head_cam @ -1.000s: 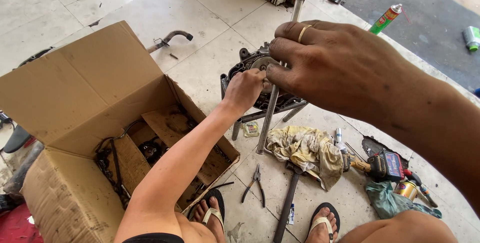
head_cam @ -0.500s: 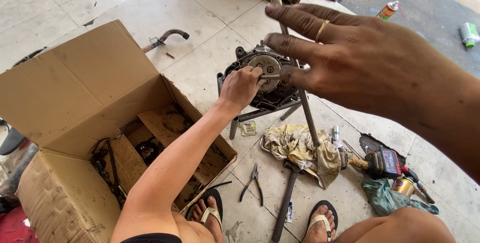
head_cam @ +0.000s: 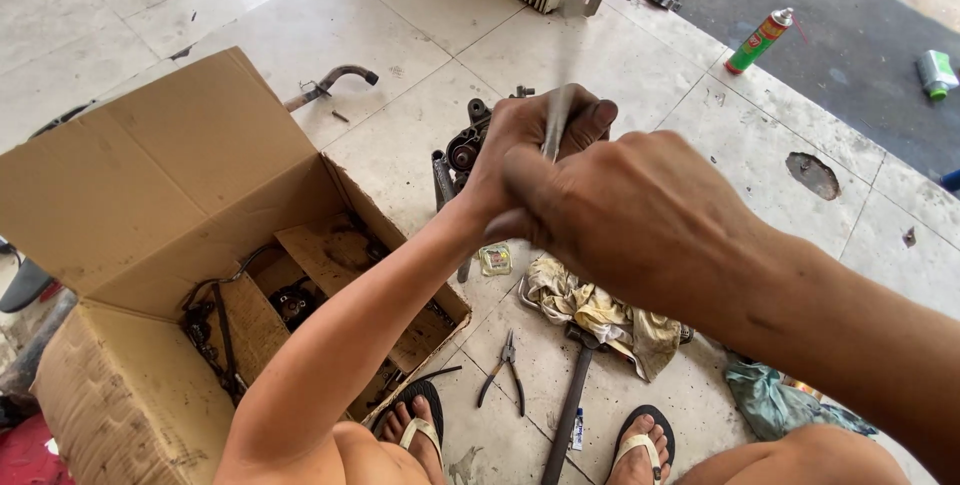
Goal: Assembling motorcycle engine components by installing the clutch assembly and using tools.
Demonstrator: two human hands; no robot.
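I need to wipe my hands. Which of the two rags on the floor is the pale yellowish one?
The crumpled rag beside the hammer, just below the hands. The other rag, by the right knee, is teal.

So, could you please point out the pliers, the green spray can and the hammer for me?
pliers (head_cam: 507, 375), head view, on the pivot where the handles meet.
green spray can (head_cam: 755, 44), head view, on the middle of its body.
hammer (head_cam: 568, 413), head view, on its dark handle.

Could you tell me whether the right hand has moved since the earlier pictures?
Yes. The right hand has come down and toward the left hand, now covering most of the engine part that it was above before. Both grip the metal rod.
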